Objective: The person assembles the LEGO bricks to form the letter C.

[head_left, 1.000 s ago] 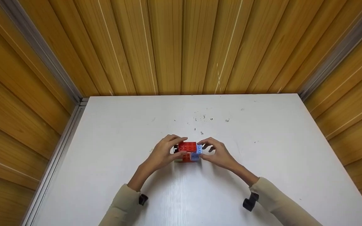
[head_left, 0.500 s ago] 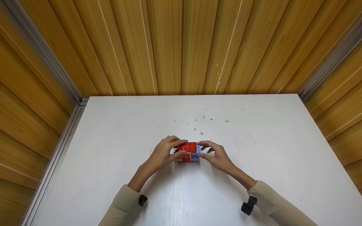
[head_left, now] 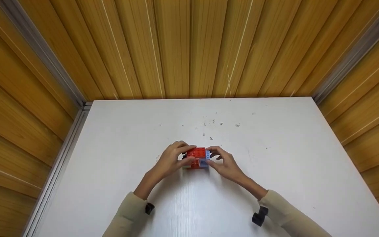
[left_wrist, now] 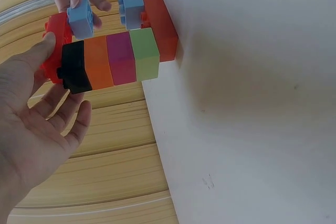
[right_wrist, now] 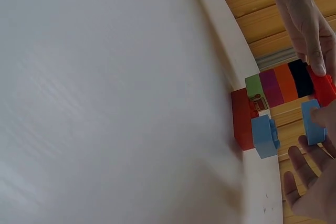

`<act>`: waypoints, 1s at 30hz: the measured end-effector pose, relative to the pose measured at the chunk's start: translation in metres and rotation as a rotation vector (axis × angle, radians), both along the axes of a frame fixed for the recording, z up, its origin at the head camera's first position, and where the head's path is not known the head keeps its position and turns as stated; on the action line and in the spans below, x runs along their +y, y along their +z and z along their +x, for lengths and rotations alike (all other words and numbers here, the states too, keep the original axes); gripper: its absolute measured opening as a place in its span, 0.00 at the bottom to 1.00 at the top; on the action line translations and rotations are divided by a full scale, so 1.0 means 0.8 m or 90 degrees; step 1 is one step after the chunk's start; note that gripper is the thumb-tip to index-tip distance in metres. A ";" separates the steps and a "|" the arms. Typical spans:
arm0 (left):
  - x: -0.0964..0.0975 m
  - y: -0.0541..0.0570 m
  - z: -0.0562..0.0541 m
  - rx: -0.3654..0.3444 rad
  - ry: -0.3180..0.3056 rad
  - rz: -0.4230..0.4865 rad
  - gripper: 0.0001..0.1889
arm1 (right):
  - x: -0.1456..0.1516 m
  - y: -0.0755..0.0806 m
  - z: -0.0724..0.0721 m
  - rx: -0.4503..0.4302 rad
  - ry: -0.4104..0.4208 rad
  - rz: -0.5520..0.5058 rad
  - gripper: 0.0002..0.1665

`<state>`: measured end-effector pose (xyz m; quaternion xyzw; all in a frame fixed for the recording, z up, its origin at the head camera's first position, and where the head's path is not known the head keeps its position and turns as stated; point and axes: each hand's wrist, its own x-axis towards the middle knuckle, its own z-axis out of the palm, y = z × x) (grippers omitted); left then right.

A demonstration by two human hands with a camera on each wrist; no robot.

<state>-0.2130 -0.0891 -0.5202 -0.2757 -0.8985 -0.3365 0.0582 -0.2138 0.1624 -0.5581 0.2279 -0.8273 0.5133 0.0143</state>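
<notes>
A long red brick [head_left: 196, 152] lies across the top of an upright stack of a black brick [left_wrist: 76, 67], an orange brick [left_wrist: 98, 62], a magenta brick [left_wrist: 121, 59] and a light green brick [left_wrist: 145, 53]. The stack stands on a red base brick [left_wrist: 161, 30], whose other end bears a light blue brick [right_wrist: 264, 136]. My left hand [head_left: 169, 161] grips the top red brick at the stack end, thumb on its near side. Between thumb and fingers my right hand [head_left: 227, 166] pinches a second light blue brick [left_wrist: 80, 19] at the red brick's overhanging end, slightly below it.
The build stands mid-way on a white table [head_left: 137, 125] with small dark marks beyond it. Wood-patterned walls [head_left: 176, 49] rise at the back and both sides. A black strap piece [head_left: 260, 215] hangs at the right sleeve.
My right hand has shifted slightly left, bringing the pinched light blue brick closer in at the end of the top red brick. The left hand keeps its grip in place.
</notes>
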 end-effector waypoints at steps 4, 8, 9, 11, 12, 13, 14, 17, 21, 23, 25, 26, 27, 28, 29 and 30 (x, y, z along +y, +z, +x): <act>0.000 0.000 0.000 0.002 -0.001 0.002 0.22 | 0.000 -0.003 -0.002 0.012 -0.008 -0.005 0.24; 0.000 0.000 -0.001 0.001 -0.004 0.003 0.23 | 0.001 -0.001 -0.003 0.007 -0.008 0.000 0.24; 0.001 0.000 -0.001 0.003 -0.005 0.002 0.22 | 0.001 0.000 -0.003 0.003 -0.007 0.000 0.25; 0.001 0.001 -0.002 0.002 -0.004 0.001 0.22 | 0.001 0.002 -0.002 -0.002 -0.004 0.004 0.25; 0.001 0.001 -0.002 0.000 -0.004 0.000 0.22 | 0.002 0.003 -0.002 -0.007 -0.004 0.005 0.25; 0.001 0.001 -0.002 -0.002 -0.003 0.000 0.22 | 0.001 0.004 -0.002 -0.011 -0.003 0.004 0.25; 0.001 0.001 -0.002 -0.002 -0.002 0.000 0.22 | 0.001 0.004 -0.002 -0.013 -0.003 0.002 0.25; 0.001 0.002 -0.002 -0.002 -0.001 0.002 0.22 | 0.000 0.004 -0.002 -0.008 -0.009 -0.005 0.26; 0.001 0.002 -0.001 0.010 0.002 -0.001 0.22 | -0.003 0.000 -0.002 0.009 -0.024 -0.027 0.25; 0.002 0.002 -0.001 0.018 0.005 -0.004 0.22 | -0.004 -0.003 -0.002 0.013 -0.029 -0.039 0.24; 0.001 0.002 -0.002 0.020 0.007 -0.003 0.22 | -0.005 -0.005 -0.001 0.005 -0.030 -0.051 0.23; 0.001 0.002 -0.002 0.021 0.008 -0.005 0.22 | -0.006 -0.005 0.000 -0.002 -0.028 -0.059 0.23; 0.001 0.002 -0.002 0.023 0.007 -0.005 0.21 | -0.006 -0.006 0.000 -0.012 -0.028 -0.068 0.24; 0.001 0.002 -0.003 0.023 0.007 -0.004 0.21 | -0.006 -0.006 0.001 -0.027 -0.027 -0.078 0.24; 0.001 0.003 -0.003 0.022 0.006 -0.002 0.21 | -0.006 -0.007 0.002 -0.042 -0.024 -0.088 0.24; 0.001 0.003 -0.003 0.018 0.005 -0.002 0.21 | -0.006 -0.008 0.002 -0.060 -0.022 -0.098 0.24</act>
